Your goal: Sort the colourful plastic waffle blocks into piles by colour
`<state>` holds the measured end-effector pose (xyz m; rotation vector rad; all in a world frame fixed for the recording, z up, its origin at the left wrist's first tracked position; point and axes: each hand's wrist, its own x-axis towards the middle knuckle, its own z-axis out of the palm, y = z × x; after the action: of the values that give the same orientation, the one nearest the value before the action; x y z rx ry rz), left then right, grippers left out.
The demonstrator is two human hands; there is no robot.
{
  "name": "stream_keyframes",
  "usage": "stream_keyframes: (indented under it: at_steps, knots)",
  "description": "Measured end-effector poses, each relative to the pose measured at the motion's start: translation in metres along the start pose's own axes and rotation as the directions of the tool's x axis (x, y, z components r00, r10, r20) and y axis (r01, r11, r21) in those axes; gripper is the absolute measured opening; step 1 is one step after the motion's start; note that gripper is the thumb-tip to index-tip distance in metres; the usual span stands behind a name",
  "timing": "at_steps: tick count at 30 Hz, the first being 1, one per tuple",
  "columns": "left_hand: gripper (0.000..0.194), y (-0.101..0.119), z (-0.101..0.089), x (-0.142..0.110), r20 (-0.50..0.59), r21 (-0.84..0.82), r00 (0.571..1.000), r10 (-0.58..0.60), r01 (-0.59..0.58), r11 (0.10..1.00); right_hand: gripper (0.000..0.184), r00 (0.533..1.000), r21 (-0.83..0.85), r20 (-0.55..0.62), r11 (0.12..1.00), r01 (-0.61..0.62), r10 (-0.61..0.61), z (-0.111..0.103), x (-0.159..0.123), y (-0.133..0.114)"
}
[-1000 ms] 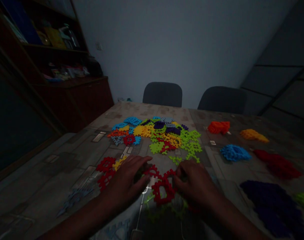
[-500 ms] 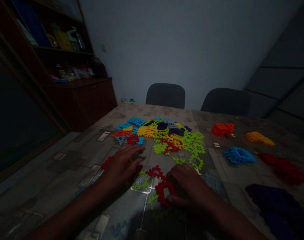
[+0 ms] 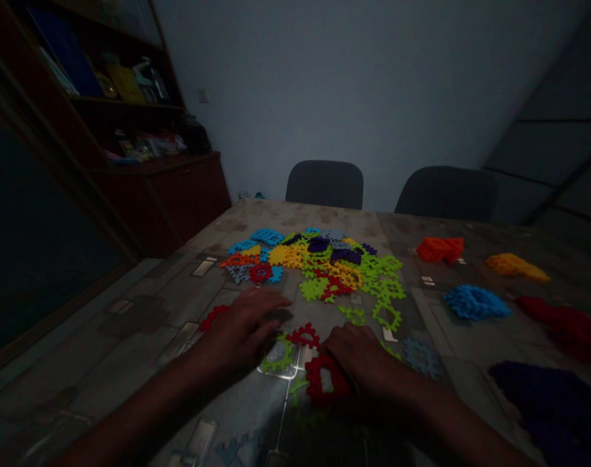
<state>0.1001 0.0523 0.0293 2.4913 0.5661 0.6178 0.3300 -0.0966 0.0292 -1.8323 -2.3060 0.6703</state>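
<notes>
A mixed heap of flat plastic interlocking pieces (image 3: 319,263) in blue, yellow, green, purple and red lies mid-table. My left hand (image 3: 244,324) rests palm down with fingers stretched over loose pieces; a red piece (image 3: 212,316) peeks out at its left and a green piece (image 3: 278,353) lies by its fingers. My right hand (image 3: 361,357) has its fingers curled against a red ring-shaped piece (image 3: 324,383). Another red piece (image 3: 303,336) sits between the two hands.
Sorted piles lie on the right: orange (image 3: 440,248), yellow-orange (image 3: 516,266), blue (image 3: 476,302), red (image 3: 565,324) and purple (image 3: 558,402). Two dark chairs (image 3: 324,183) stand at the far edge. A wooden cabinet with shelves (image 3: 144,162) stands at the left. The room is dim.
Both hands slid slightly toward me and left over the table. The red pieces by my right hand shifted with it. A green piece came into sight near my left fingers.
</notes>
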Motion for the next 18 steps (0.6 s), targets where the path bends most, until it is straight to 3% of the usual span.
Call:
stream_keyframes:
  at_steps: [3, 6, 14, 18]
  knots:
    - [0.031, -0.006, -0.026, 0.004, -0.11, -0.009, 0.989, -0.097, 0.097, 0.995, 0.049, 0.999, 0.003, 0.032, 1.0, -0.004, 0.003, 0.0, 0.002, 0.0]
    - [0.032, -0.011, -0.036, 0.005, -0.157, -0.029, 0.978, -0.138, 0.135, 0.99, 0.044, 0.999, -0.004, 0.033, 1.0, -0.02, 0.02, 0.001, 0.004, -0.001]
    - [0.029, -0.005, -0.005, 0.001, -0.03, -0.013, 0.999, -0.045, 0.044, 0.999, 0.036, 0.987, 0.013, -0.157, 0.999, 0.048, -0.046, -0.002, -0.008, 0.001]
    - [0.028, 0.0, 0.012, -0.005, 0.042, 0.037, 0.999, 0.022, -0.024, 0.999, 0.036, 0.982, -0.001, -0.184, 0.999, 0.047, -0.046, -0.013, -0.02, 0.007]
